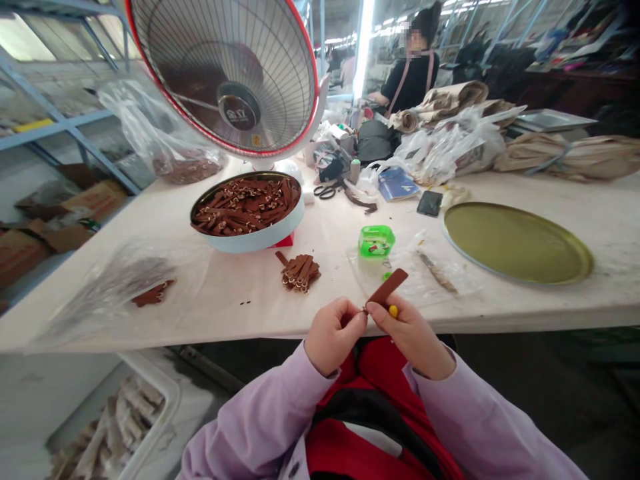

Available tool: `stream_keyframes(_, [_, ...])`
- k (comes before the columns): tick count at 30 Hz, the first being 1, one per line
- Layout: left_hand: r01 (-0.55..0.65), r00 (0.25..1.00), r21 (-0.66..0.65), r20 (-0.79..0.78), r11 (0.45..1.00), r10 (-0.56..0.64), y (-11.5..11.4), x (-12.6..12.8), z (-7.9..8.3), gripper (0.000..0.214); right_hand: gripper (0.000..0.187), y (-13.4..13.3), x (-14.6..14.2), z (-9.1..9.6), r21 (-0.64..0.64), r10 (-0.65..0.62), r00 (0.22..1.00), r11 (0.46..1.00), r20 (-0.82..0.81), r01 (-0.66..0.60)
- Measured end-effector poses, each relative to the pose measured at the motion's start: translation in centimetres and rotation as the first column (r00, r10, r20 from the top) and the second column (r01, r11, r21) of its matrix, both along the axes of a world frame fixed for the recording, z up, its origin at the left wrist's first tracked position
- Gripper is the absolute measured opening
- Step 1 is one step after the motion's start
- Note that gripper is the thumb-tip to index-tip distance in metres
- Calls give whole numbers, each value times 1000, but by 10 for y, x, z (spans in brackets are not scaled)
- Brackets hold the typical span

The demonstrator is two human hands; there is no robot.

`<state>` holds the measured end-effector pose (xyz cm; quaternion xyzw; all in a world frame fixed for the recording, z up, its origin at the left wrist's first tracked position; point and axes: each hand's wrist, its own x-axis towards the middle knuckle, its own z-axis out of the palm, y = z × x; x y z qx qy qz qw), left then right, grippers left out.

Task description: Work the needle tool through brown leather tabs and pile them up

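Near the table's front edge, my left hand [334,335] and my right hand [414,337] meet at a brown leather strap [387,287]. Both are closed, pinching its lower end, where a small metal fitting [365,309] partly shows. The strap's free end slants up and to the right. A yellow tip [393,311] sticks out from my right hand's fingers; the rest of that item is hidden. Left of my hands lies a small pile of brown straps with metal rings [301,272]. Just beyond the hands stands a green plastic container [376,241].
A round tin [255,241] full of similar straps sits below a large fan-shaped heater [235,80]. Plastic bags [120,273] lie left. A round lid [515,240] and a knife-like tool [437,272] are right. Scissors [326,192] and clutter lie behind; a person [410,73] is beyond.
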<state>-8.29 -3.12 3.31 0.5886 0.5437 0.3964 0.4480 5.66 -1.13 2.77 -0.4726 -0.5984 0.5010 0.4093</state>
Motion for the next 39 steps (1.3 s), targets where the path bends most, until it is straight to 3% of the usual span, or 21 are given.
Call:
stream_keyframes(10, [-74, 990, 73, -117, 995, 82, 1, 10, -12, 19, 21, 2, -1, -24, -125, -51, 992, 991, -117, 36])
stream_keyframes(14, [-70, 995, 52, -67, 996, 73, 6, 10, -15, 20, 20, 4, 0, -24, -154, -69, 981, 987, -181, 41])
stream_keyframes(18, [0, 1000, 12, 7, 1000, 0, 10, 9, -13, 19, 19, 6, 0, -23, -155, -103, 964, 986, -244, 66])
stream_keyframes(24, [-118, 991, 49, -55, 992, 121, 9, 17, -13, 18, 19, 5, -4, -31, -124, -174, 965, 981, -196, 152])
stream_keyframes(29, [-146, 988, 30, -55, 989, 147, 13, 23, -21, 17, 17, 5, -5, -37, -111, -207, 959, 976, -193, 188])
stream_keyframes(34, [-108, 994, -11, 11, 994, 108, 17, 19, -25, 20, 19, 9, 3, -35, -139, -151, 958, 983, -243, 120])
stream_keyframes(39, [-1, 996, -62, 94, 998, 7, 10, 11, -17, 18, 18, 12, 10, -30, -189, -67, 969, 982, -236, 22])
